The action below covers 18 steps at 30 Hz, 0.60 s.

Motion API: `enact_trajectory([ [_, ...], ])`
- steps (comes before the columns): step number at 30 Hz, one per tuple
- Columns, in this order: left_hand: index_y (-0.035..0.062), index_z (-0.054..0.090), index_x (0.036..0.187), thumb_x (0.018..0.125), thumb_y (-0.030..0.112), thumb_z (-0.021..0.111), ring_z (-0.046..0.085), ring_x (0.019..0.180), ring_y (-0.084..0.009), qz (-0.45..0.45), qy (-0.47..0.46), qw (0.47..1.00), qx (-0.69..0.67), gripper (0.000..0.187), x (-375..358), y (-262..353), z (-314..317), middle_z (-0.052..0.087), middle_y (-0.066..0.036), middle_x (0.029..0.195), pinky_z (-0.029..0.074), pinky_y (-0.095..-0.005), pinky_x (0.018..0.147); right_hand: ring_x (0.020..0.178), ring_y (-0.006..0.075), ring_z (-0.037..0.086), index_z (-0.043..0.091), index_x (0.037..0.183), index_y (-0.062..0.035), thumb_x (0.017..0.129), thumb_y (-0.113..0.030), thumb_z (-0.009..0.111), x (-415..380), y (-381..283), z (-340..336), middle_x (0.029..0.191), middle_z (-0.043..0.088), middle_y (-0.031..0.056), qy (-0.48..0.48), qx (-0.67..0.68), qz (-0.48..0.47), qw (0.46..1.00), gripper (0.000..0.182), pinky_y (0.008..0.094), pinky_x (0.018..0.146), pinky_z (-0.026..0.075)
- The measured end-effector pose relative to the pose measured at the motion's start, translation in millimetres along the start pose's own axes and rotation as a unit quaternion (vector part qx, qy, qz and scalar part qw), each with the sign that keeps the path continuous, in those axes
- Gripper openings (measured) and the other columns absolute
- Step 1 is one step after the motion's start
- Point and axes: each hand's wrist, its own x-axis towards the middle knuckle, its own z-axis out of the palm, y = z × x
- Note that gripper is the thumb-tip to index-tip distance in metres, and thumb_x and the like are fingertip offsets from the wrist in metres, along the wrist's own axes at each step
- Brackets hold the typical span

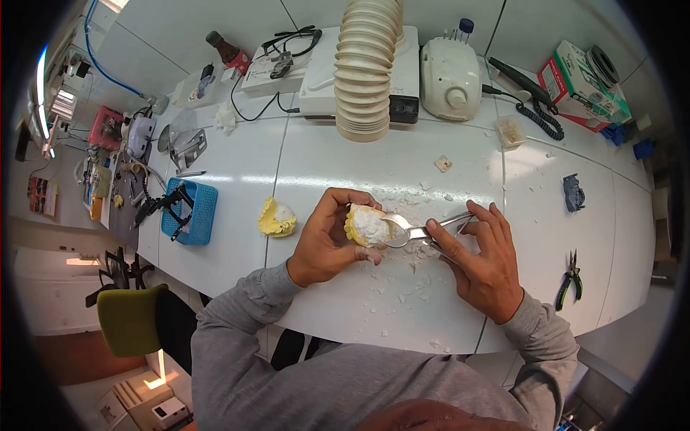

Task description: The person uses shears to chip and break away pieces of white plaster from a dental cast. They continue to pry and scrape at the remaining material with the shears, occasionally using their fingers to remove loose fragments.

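A yellow dental model [369,225] with a white plaster base is held in my left hand [325,241], fingers over its top and thumb along its lower side. My right hand [480,258] grips silver plaster nippers [417,233] by their two handles. Their broad jaws are right at the plaster's right edge. White plaster chips [413,276] lie scattered under and around both hands. To the left of my left hand rests a second yellow dental model [277,218], also with white plaster in it.
Back centre, a ribbed suction hose [364,72] hangs in front of a white unit; a white control box [451,79] stands beside it. A blue basket [205,214] holding a black frame sits left. Green-handled pliers [568,281] and a grey-blue piece [573,192] lie right.
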Motion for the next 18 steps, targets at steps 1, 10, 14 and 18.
enact_trajectory([
  [1,0.0071,0.041,0.138,0.072,0.004,0.097,0.059,0.129,-0.0234,0.000,0.004,1.000,0.001,0.086,-0.3,0.4,1.1,0.055,-0.013,0.134,0.051,-0.0385,0.114,0.124,0.0392,0.057,0.064,0.147,-0.0352,0.087,-0.005,0.075,-0.6,0.5,0.4,0.102,0.057,0.0136,0.003,-0.003,0.002,1.000,0.068,0.0647,0.117,0.036],
  [10,0.0057,0.039,0.140,0.079,-0.002,0.089,0.058,0.133,-0.0252,0.033,-0.001,0.998,0.047,0.080,-0.7,-0.8,2.4,0.055,-0.015,0.136,0.049,-0.0407,0.116,0.127,0.0408,0.056,0.062,0.149,-0.0380,0.092,-0.005,0.067,-3.8,-1.8,-1.0,0.104,0.058,0.0162,-0.004,-0.056,0.005,0.998,0.066,0.0687,0.119,0.030],
  [14,0.0059,0.034,0.142,0.083,-0.005,0.083,0.058,0.133,-0.0288,0.067,-0.006,0.998,0.019,0.077,-0.2,-6.7,6.8,0.050,-0.016,0.137,0.049,-0.0435,0.115,0.129,0.0422,0.055,0.059,0.151,-0.0391,0.093,-0.006,0.066,-4.9,-4.5,0.5,0.105,0.058,0.0182,-0.009,-0.059,0.011,0.998,0.066,0.0700,0.121,0.026],
  [18,0.0071,0.028,0.145,0.087,-0.007,0.078,0.056,0.132,-0.0297,0.093,-0.019,0.994,0.047,0.078,-0.9,-10.0,6.8,0.047,-0.018,0.135,0.049,-0.0432,0.113,0.129,0.0434,0.054,0.058,0.152,-0.0389,0.093,-0.006,0.067,-7.4,-8.6,3.3,0.105,0.058,0.0189,-0.030,-0.032,0.026,0.999,0.068,0.0723,0.120,0.024],
])
